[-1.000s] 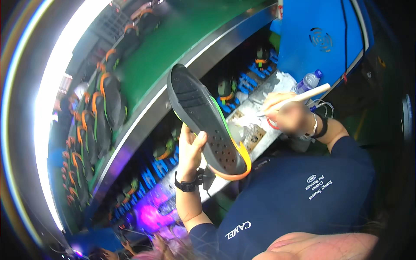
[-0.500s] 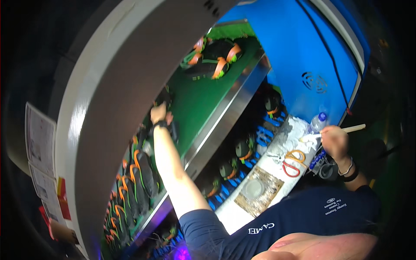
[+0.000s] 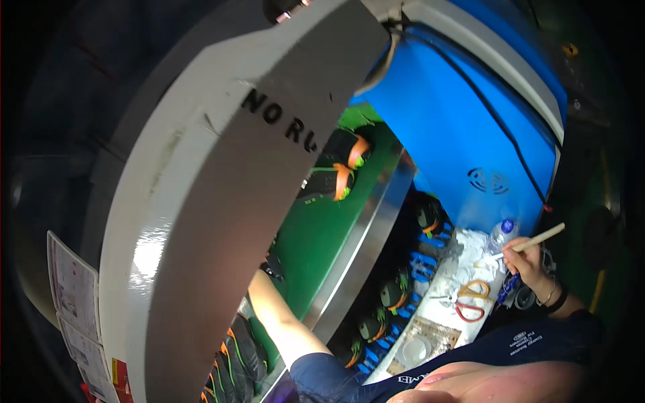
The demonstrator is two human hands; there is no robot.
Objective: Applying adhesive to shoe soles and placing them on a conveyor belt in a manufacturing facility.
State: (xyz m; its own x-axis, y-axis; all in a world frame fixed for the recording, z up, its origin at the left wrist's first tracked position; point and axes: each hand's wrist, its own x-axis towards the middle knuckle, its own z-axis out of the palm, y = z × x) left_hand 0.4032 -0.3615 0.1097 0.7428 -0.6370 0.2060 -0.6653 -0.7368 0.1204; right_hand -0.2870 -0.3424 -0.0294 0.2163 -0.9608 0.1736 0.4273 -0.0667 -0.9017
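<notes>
A long, pale stick [image 3: 541, 236] is held by the right hand [image 3: 527, 263]; the left hand's grip cannot be seen behind a curved grey panel [image 3: 208, 221].

The right hand grips a pale-handled brush [image 3: 545, 235], a bottle [image 3: 500, 238] just beyond that right hand [image 3: 529, 265]. Nearer the body and leftward, scissors [image 3: 463, 303] and a cup [image 3: 415, 349] rest on the worktop [image 3: 433, 311]. A grey panel [image 3: 222, 188] hides the left hand.
</notes>
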